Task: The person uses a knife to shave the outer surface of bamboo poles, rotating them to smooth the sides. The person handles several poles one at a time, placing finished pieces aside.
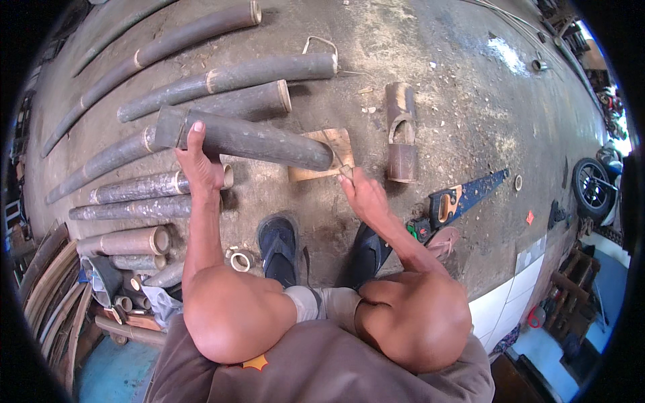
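Note:
A thick grey bamboo section (262, 142) is held aslant in front of me. My left hand (200, 161) grips its left end from below, with the thumb up along the near side. Its right end lies over a flat wooden board (306, 174) on the floor. My right hand (366, 196) is closed around the short handle of a knife (341, 161). The thin blade points up and away, close beside the bamboo's right end; whether it touches the bamboo I cannot tell.
Several bamboo poles (235, 74) lie on the concrete floor at left. A notched bamboo piece (401, 151) stands apart right of the board. Nearer me are a handsaw (463, 198), a sandal (442, 243) and a bamboo ring (240, 259). Split bamboo strips (57, 295) are stacked at lower left.

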`<state>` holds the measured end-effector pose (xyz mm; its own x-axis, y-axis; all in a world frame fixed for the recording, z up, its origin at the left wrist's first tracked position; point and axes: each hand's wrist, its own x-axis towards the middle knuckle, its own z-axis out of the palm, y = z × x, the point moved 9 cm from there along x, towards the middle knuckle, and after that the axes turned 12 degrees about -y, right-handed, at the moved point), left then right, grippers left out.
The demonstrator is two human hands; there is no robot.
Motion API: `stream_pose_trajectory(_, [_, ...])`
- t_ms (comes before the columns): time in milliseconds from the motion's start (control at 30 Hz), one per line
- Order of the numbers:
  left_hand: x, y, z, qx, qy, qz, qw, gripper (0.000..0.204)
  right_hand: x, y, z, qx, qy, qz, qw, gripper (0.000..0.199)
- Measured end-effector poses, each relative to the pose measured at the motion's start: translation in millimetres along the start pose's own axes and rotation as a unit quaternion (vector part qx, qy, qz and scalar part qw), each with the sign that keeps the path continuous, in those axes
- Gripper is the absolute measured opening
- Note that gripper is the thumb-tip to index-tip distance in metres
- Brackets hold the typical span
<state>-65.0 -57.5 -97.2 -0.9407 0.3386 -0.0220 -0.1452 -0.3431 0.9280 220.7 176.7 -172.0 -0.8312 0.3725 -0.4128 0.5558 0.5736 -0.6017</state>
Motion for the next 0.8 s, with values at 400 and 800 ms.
stream_pose_trajectory(400, [-11,-3,-19,0.029,0.025,-0.038,0.999,0.059,-2,27,5,0.034,-0.015,0.023,0.999,0.037])
stream_pose_trajectory(800, [-7,1,-13,0.012,0.029,0.02,0.999,0.05,-10,26,11,0.056,-0.04,0.017,0.997,0.044])
